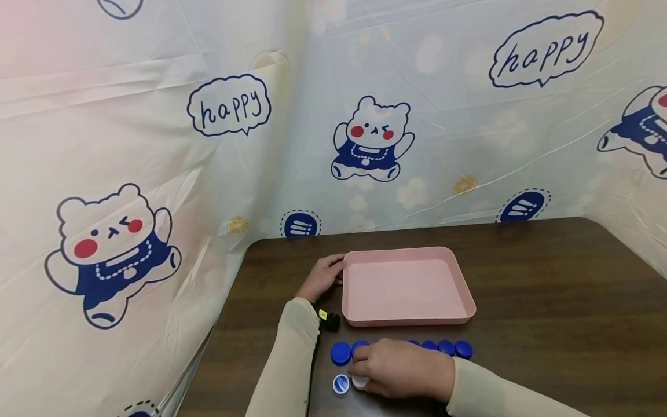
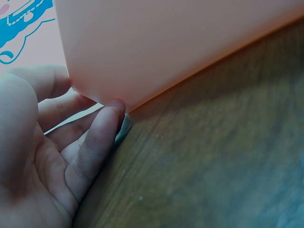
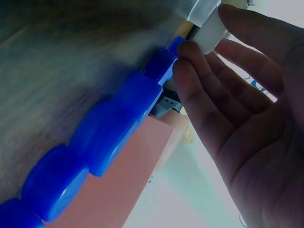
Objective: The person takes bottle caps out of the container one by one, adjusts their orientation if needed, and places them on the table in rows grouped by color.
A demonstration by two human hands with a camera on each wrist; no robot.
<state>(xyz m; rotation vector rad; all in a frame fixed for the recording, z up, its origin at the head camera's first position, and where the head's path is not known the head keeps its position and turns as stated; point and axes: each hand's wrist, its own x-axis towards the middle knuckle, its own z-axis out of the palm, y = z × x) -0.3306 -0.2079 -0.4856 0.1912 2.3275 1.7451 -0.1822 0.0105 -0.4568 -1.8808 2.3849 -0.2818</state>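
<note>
A shallow pink tray lies on the table, and my left hand grips it at its left side. In the left wrist view the fingers and thumb meet the tray's corner. My right hand pinches a white bottle cap between thumb and fingers, close to the tabletop. Left of that sits another white cap with blue print on top. A row of several blue bottle caps runs between the tray and my right hand, which hides part of it.
The dark brown wooden table extends to both sides of the tray. A small black device with a yellow tag is by my left wrist. Printed cloth with bear drawings hangs behind the table and along its sides.
</note>
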